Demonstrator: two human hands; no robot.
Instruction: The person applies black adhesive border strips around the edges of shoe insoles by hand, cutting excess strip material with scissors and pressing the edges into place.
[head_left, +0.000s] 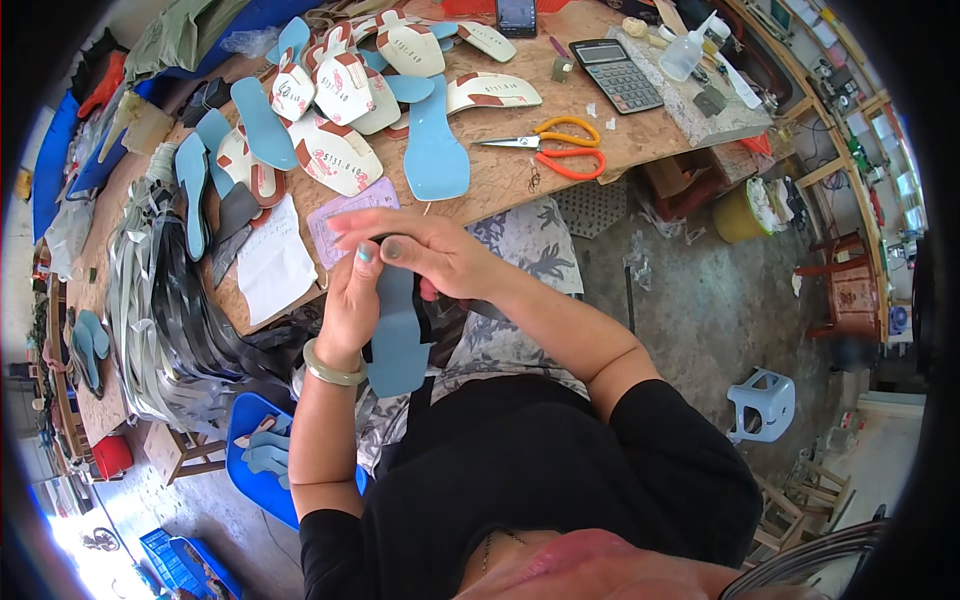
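Note:
A light blue insole (398, 352) with black strap material along its edge is held in front of my body. My left hand (352, 292) is closed around its left side, thumb lying on the blue face. Over the far end bends my right hand (440, 252), its thumb pressed down near the left thumb and its fingers reaching across the left hand. A piece of black strap (424, 318) shows below the right palm. The right fingertips and the insole's far end are partly hidden.
Blue and white insoles (345, 90) lie heaped on the wooden table (520, 200). Orange-handled scissors (560, 150), a calculator (617, 75) and white paper (275, 262) are nearby. Bundled black and grey straps (165, 300) hang over the left edge. A blue stool (762, 405) stands right.

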